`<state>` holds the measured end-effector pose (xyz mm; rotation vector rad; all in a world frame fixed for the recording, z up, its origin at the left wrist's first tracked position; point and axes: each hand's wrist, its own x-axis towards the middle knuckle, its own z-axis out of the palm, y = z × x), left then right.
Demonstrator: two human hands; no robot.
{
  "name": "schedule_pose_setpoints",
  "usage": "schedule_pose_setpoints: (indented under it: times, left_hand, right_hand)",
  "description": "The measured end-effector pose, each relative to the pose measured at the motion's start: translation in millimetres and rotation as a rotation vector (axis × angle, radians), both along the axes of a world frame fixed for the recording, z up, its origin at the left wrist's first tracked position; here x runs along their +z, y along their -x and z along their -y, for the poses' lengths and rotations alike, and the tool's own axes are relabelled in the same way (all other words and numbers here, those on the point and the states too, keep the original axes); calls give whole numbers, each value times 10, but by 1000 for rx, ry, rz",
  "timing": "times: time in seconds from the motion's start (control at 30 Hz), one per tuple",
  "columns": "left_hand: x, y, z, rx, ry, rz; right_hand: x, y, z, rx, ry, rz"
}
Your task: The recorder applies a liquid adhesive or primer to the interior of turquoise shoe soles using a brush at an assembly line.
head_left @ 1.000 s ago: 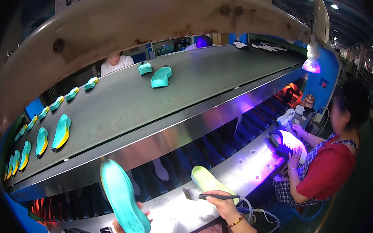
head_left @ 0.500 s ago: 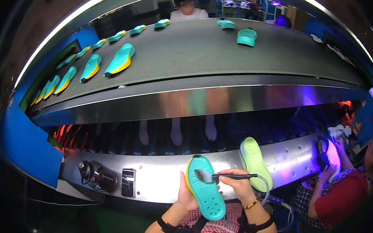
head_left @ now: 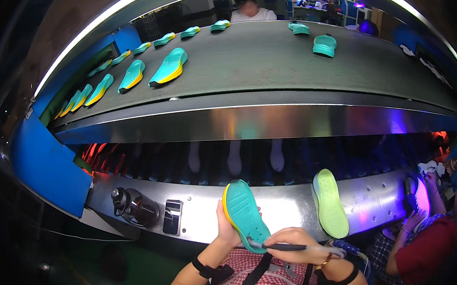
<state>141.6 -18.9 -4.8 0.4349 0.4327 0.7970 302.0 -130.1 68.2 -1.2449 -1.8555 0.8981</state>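
A teal shoe sole (head_left: 243,206) with a yellow side edge is in my left hand (head_left: 225,229), its top face up and tilted. The fingers wrap around its left edge and underside. My right hand (head_left: 297,241) grips a brush (head_left: 289,247) with a dark handle and a tube at its rear. The brush's tip meets the sole's near end, close to a group of small holes. To the right, a pale green shoe sole (head_left: 331,202) lies on the metal ledge (head_left: 287,205), apart from both hands.
A dark bottle (head_left: 135,207) and a phone (head_left: 172,217) rest on the ledge's left part. Beyond, a conveyor belt (head_left: 255,65) carries several teal-and-yellow soles. Under it, a lower row holds pale sole shapes. A co-worker in a red sleeve (head_left: 426,245) handles a shoe at right.
My right hand has drawn the brush from the far part of the teal sole down to its near end. The sole has tilted in my left hand. The whole view has shifted.
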Motion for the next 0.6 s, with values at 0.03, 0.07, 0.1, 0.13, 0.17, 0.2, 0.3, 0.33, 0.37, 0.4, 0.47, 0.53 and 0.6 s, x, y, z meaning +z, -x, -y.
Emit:
schedule_pose_setpoints:
  times: [0.03, 0.07, 0.1, 0.13, 0.17, 0.2, 0.3, 0.33, 0.37, 0.4, 0.47, 0.53, 0.6]
  left_hand:
    - [43, 33, 13, -81, -11, 65]
    - [91, 52, 36, -163, -21, 131]
    - [163, 43, 95, -157, -16, 129]
    - [252, -17, 161, -153, 23, 164]
    - [289, -58, 209, -150, 61, 199]
    - [282, -83, 213, -155, 62, 202]
    - [243, -143, 196, -222, 112, 421]
    - [254, -138, 171, -223, 110, 419]
    - [280, -121, 137, -232, 49, 373]
    - [306, -90, 142, -236, -7, 327]
    - [428, -79, 154, -240, 65, 296]
    - [500, -126, 164, -198, 26, 302]
    - [484, -101, 147, -168, 52, 247]
  right_hand:
    - [75, 7, 26, 4, 5, -5]
    - [189, -9, 23, -26, 84, -58]
    - [263, -27, -3, -51, 164, -107]
    - [289, -43, -36, -126, 134, -202]
    - [309, -40, -91, -220, 152, -345]
    - [320, -30, -161, -314, 164, -489]
    - [276, 37, -166, -223, 120, -413]
    - [267, 53, -156, -107, 8, -259]
    - [333, 28, -108, -21, 8, -240]
    - [321, -5, -66, 55, 38, -294]
    - [360, -17, -9, -127, 274, -590]
    - [257, -107, -130, -212, 17, -376]
    - [274, -52, -59, -44, -33, -298]
